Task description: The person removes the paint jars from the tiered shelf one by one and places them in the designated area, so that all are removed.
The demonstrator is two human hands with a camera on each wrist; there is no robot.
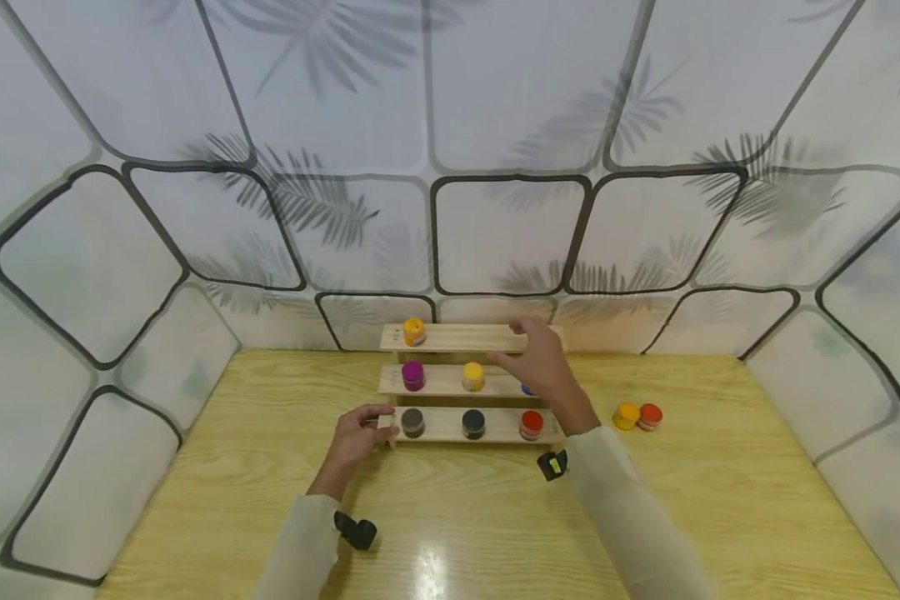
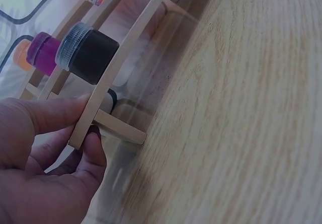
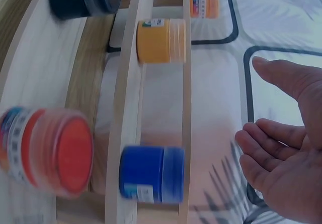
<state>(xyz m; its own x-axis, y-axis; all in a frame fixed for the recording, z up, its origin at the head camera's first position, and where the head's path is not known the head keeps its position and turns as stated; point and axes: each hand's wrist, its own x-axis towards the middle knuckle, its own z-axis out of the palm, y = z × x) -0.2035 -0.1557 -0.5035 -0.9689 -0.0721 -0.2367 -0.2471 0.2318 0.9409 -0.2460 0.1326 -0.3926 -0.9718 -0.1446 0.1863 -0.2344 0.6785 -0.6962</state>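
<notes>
A three-tier wooden rack (image 1: 442, 435) stands on the table. My left hand (image 1: 355, 435) pinches the left end of its lowest tier, thumb on top and fingers curled below. Beside the thumb is a dark grey paint jar (image 2: 93, 55). A dark teal jar (image 1: 473, 424) and a red jar (image 1: 531, 425) share that tier. On the middle tier are a purple jar (image 1: 413, 376), a yellow jar (image 1: 472, 377) and a blue jar (image 3: 151, 173), mostly hidden by my right arm in the head view. An orange jar (image 1: 414, 332) sits at the top left. My right hand (image 1: 536, 358), holding nothing, is spread near the top tier's right part.
To the rack's right, a yellow-orange jar (image 1: 626, 416) and another red jar (image 1: 650, 417) stand side by side on the wooden table (image 1: 450, 517). Behind the rack rises a patterned backdrop (image 1: 506, 237), with side panels left and right.
</notes>
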